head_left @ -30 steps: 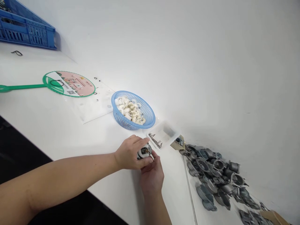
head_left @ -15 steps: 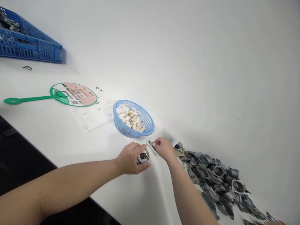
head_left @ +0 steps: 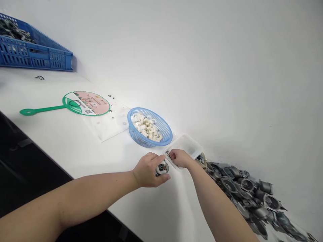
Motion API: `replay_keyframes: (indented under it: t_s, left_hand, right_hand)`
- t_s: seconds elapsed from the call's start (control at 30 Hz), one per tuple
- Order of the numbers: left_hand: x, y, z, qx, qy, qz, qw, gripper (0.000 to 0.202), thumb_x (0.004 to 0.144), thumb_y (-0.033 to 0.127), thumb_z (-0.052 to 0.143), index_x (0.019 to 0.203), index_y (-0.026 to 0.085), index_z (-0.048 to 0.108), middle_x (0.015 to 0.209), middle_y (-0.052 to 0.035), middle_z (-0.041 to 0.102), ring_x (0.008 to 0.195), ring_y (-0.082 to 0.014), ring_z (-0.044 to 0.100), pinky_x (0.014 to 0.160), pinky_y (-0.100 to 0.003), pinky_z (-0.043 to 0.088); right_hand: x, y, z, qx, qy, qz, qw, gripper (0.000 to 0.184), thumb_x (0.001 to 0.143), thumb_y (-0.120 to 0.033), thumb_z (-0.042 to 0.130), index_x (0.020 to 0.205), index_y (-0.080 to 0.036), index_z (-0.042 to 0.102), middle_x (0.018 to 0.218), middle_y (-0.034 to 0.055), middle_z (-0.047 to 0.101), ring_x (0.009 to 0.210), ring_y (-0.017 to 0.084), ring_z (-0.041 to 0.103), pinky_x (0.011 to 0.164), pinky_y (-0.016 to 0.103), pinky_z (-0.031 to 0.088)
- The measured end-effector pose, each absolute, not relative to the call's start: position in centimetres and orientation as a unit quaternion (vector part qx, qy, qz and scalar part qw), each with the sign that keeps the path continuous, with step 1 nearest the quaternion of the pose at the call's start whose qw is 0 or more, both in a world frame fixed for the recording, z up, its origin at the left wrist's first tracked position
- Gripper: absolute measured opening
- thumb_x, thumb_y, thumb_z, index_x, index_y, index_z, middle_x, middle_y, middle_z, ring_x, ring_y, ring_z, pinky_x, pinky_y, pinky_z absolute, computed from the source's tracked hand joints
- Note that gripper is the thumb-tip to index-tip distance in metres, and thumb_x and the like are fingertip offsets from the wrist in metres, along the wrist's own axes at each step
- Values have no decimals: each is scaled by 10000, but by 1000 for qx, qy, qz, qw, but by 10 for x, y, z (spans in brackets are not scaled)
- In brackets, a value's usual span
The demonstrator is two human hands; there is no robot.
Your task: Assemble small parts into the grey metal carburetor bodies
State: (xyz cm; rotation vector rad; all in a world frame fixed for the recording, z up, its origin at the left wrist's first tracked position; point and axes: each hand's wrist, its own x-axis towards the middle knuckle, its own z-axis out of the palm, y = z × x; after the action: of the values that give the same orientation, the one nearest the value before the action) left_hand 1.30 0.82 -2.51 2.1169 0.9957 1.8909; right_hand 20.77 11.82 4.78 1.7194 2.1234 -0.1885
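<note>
My left hand (head_left: 150, 170) is wrapped round a small round part (head_left: 163, 168), white on the outside, with dark metal and a brass-coloured piece inside. It holds this part just above the white table. My right hand (head_left: 181, 158) reaches into a shallow clear plastic container (head_left: 188, 144), its fingers curled together at the near left end. Small thin metal pieces (head_left: 168, 153) lie by those fingertips. Whether one of them is pinched is hidden. Just beyond both hands stands a blue plastic basket (head_left: 143, 138) with many white curved plastic pieces (head_left: 147, 126) inside.
Grey metal housings (head_left: 252, 195) form a heap along the wall at right. A green-handled fan (head_left: 88, 103) lies at left, beside a translucent sheet (head_left: 108, 126) and small black rings. A blue crate (head_left: 37, 55) of dark parts stands far left. The table's front edge runs diagonally.
The view has shifted, so most things sit farther right. My right hand has dipped lower among the metal pieces, uncovering more of the container. My left hand keeps its hold on the round part.
</note>
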Motion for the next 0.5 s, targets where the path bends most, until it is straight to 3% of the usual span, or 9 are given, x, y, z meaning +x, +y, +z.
replay_keyframes:
  t_s: [0.27, 0.5]
  left_hand:
    - [12, 8, -24, 697, 339, 627, 75, 527, 745, 508, 539, 1079, 103, 577, 809, -114, 658, 756, -249, 604, 692, -396, 523]
    - [12, 8, -24, 698, 345, 623, 79, 529, 750, 525, 519, 1068, 108, 581, 800, -113, 653, 744, -246, 600, 683, -395, 521]
  right_hand:
    - [215, 123, 45, 624, 752, -60, 203, 260, 895, -311, 534, 1088, -139, 561, 1011, 51, 602, 838, 152, 603, 725, 325, 522]
    - [219, 126, 37, 601, 775, 16, 196, 236, 895, -331, 530, 1018, -137, 580, 972, 46, 606, 854, 155, 593, 766, 348, 501]
